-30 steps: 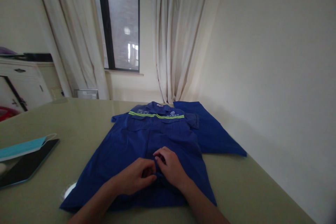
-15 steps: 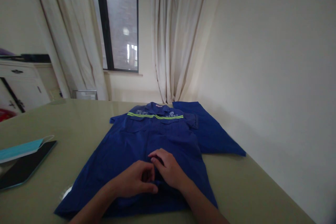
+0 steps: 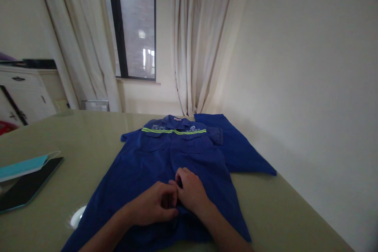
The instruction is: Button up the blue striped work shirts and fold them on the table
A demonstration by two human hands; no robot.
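Observation:
A blue work shirt (image 3: 153, 161) with a yellow-green reflective stripe across the chest lies flat, front up, on the olive table (image 3: 88, 138). My left hand (image 3: 155, 204) and my right hand (image 3: 191, 193) meet on the shirt's front opening near its lower middle. Both have their fingers curled and pinched on the cloth there. What lies between the fingertips is too small to make out. A second blue garment (image 3: 236, 145) lies spread to the right of the shirt, partly under its sleeve.
A dark tablet (image 3: 23, 187) with a light blue face mask (image 3: 20, 165) on it lies at the table's left edge. A white cabinet (image 3: 20, 90) stands at the far left. Curtains (image 3: 201, 39) and a window (image 3: 136, 23) are behind the table, a bare wall to the right.
The shirt's lower part has shifted slightly to the right and toward me. My hands have closed together on the front opening, the right fingers now tucked against the left.

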